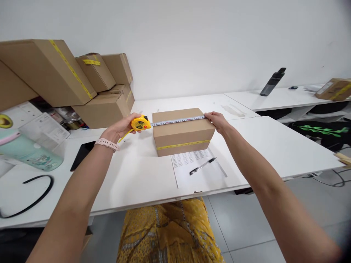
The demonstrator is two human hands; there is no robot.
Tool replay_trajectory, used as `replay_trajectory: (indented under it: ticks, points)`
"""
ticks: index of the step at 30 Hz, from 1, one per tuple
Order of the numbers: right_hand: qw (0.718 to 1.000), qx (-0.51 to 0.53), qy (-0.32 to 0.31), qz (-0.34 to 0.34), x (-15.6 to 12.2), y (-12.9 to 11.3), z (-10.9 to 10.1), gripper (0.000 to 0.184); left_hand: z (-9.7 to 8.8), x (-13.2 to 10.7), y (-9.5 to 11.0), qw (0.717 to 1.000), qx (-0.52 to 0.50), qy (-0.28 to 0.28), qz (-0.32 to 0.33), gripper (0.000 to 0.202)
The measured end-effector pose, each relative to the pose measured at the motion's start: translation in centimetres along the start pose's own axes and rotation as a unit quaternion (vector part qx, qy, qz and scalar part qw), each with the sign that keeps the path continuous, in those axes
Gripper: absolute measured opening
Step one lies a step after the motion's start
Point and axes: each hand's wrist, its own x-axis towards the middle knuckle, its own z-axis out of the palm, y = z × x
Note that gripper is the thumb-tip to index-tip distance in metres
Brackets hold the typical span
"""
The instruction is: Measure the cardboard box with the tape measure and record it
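A brown cardboard box [183, 137] with a yellow strip along its front stands on the white table. My left hand [126, 125] is closed around the yellow case of a tape measure [140, 123], just off the box's left end. The blade is drawn out and lies across the top of the box. At the box's right end, my right hand [218, 120] pinches the blade's free end against the top edge. Partly under the box is a printed sheet [181, 177], and a black and clear pen [203, 166] rests on it.
Several cardboard boxes [46, 73] are stacked at the back left. A mint-green tumbler [33, 149], a dark phone [82, 155] and a black curved band [46, 195] lie on the left. Farther right are a grey bottle [272, 82] and a small taped box [333, 90].
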Motion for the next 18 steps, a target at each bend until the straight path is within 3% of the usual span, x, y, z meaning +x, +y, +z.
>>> replay_trajectory:
  ticks: [5, 12, 15, 18]
  points:
    - [0.999, -0.007, -0.011, 0.036, -0.4, -0.3, 0.9, 0.021, 0.6, 0.8, -0.1, 1.000, -0.003, -0.014, 0.012, 0.040]
    - [0.998, -0.041, 0.023, 0.047, -0.3, -0.1, 1.2, 0.024, 0.4, 1.4, -1.2, 0.999, -0.040, -0.026, 0.017, 0.042]
    - [0.994, -0.090, 0.051, 0.018, -0.3, 0.0, 1.0, 0.033, 0.2, 1.1, -0.7, 0.999, -0.038, -0.017, 0.029, 0.040]
    - [0.989, -0.121, 0.070, -0.040, -0.1, -0.6, 0.3, 0.038, 0.4, -1.0, 0.6, 0.997, 0.016, -0.031, 0.063, 0.039]
